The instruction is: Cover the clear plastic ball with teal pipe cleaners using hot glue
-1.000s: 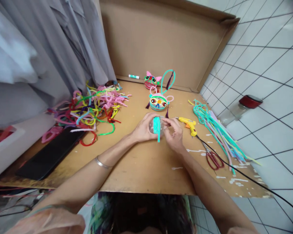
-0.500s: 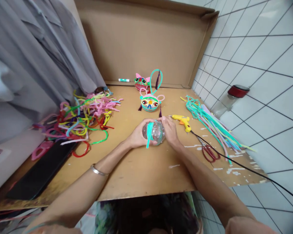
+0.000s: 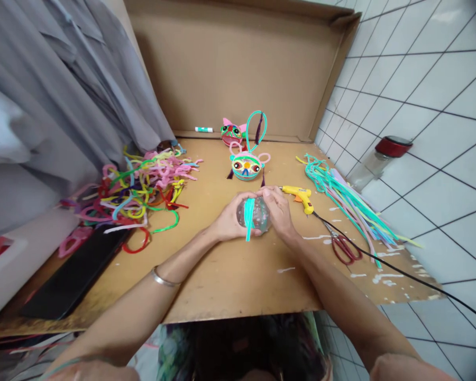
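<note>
Both my hands cup a clear round ball [image 3: 257, 214] just above the cardboard work surface [image 3: 230, 270]. A turquoise pipe cleaner [image 3: 249, 218] runs down the ball's front and hangs below it. My left hand [image 3: 230, 219] wraps the ball's left side, fingers curled round it. My right hand [image 3: 278, 211] presses on the right side and top, fingers closed against it. Beyond the hands lies a finished pipe-cleaner animal face [image 3: 246, 166] with pink ears and a turquoise loop.
A heap of mixed pipe cleaners [image 3: 143, 185] lies left. A yellow glue gun [image 3: 299, 194] with black cord, red scissors [image 3: 343, 248] and turquoise pipe cleaners [image 3: 341, 198] lie right. A second animal face [image 3: 230, 131], a glue stick [image 3: 203, 129], a black slab [image 3: 75, 275], a jar [image 3: 381, 156].
Both hands shifted their hold on the ball, and the turquoise strip tilted and straightened again. The camera view swung slightly.
</note>
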The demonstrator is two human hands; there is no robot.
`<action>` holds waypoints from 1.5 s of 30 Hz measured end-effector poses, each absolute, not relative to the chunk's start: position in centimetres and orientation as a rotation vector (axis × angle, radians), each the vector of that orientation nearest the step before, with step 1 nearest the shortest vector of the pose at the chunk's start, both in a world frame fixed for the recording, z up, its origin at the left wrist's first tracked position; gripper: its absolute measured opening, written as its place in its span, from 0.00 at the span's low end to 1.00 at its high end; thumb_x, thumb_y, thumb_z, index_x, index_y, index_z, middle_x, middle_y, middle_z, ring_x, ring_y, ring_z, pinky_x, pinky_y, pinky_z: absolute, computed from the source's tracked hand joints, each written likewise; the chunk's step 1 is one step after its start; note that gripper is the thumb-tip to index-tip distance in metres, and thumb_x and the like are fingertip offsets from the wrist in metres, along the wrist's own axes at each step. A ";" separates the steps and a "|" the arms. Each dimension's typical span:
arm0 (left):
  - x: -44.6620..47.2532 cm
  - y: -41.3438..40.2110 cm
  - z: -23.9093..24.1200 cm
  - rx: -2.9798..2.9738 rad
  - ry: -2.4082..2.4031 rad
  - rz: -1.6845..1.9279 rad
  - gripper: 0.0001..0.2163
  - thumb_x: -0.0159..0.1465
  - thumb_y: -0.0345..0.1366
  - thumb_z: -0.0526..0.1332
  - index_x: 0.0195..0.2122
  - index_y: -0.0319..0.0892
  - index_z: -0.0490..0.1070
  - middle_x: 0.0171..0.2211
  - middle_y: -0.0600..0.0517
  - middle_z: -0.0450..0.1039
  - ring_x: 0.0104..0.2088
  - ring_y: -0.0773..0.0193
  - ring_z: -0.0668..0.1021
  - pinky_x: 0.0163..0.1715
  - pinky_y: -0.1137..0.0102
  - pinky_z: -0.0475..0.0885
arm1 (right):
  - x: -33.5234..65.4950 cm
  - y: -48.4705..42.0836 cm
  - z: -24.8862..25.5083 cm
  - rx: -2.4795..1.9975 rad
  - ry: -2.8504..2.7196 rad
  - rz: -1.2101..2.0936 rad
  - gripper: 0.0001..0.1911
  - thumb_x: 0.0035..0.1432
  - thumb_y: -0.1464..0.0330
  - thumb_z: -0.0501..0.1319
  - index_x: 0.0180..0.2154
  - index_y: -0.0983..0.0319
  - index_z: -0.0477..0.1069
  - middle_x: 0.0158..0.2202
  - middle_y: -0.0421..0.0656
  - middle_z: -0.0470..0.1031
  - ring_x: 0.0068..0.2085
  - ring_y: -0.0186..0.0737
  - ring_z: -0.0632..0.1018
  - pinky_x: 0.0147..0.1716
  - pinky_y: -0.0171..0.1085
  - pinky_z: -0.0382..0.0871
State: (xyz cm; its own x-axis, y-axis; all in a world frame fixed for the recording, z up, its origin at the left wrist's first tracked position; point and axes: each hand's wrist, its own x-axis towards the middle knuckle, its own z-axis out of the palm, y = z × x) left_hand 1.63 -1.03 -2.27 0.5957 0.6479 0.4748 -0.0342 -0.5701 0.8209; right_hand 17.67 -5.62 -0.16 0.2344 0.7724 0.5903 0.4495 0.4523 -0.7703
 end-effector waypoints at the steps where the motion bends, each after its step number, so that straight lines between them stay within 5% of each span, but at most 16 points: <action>1: 1.7 -1.0 -2.3 1.993 0.498 1.032 0.40 0.42 0.46 0.77 0.55 0.45 0.64 0.56 0.43 0.69 0.56 0.50 0.74 0.59 0.55 0.68 | 17.6 -5.7 -0.1 -1.164 -1.394 0.316 0.26 0.66 0.49 0.50 0.32 0.58 0.77 0.36 0.44 0.75 0.43 0.41 0.76 0.45 0.41 0.72; 12: 1.3 0.3 -2.4 2.051 0.796 1.270 0.35 0.43 0.41 0.75 0.52 0.45 0.64 0.48 0.46 0.69 0.49 0.52 0.76 0.51 0.55 0.72 | 19.4 -5.0 -1.1 -1.329 -1.442 0.106 0.08 0.58 0.63 0.59 0.37 0.59 0.74 0.37 0.44 0.76 0.41 0.43 0.76 0.43 0.43 0.70; 24: 1.6 -0.4 -2.3 2.247 0.790 1.305 0.33 0.46 0.38 0.72 0.53 0.44 0.64 0.50 0.46 0.67 0.51 0.52 0.74 0.54 0.57 0.72 | 17.6 -7.0 0.6 -1.050 -1.795 -0.473 0.09 0.63 0.68 0.57 0.43 0.58 0.74 0.37 0.44 0.77 0.39 0.42 0.76 0.41 0.43 0.63; 45: 1.6 -0.8 -1.8 2.241 0.639 1.264 0.32 0.47 0.41 0.72 0.52 0.42 0.66 0.49 0.44 0.69 0.51 0.51 0.74 0.54 0.56 0.71 | 17.2 -7.4 1.1 -1.031 -1.751 -0.587 0.08 0.64 0.72 0.58 0.37 0.58 0.76 0.34 0.41 0.76 0.37 0.37 0.73 0.40 0.40 0.61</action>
State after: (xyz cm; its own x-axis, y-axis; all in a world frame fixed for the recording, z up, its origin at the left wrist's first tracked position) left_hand 1.61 -0.78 -1.81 0.4625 0.6084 0.6449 0.1590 -0.7725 0.6148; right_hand 17.19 -7.38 1.10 -0.1570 0.3747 0.9138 0.8501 0.5222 -0.0681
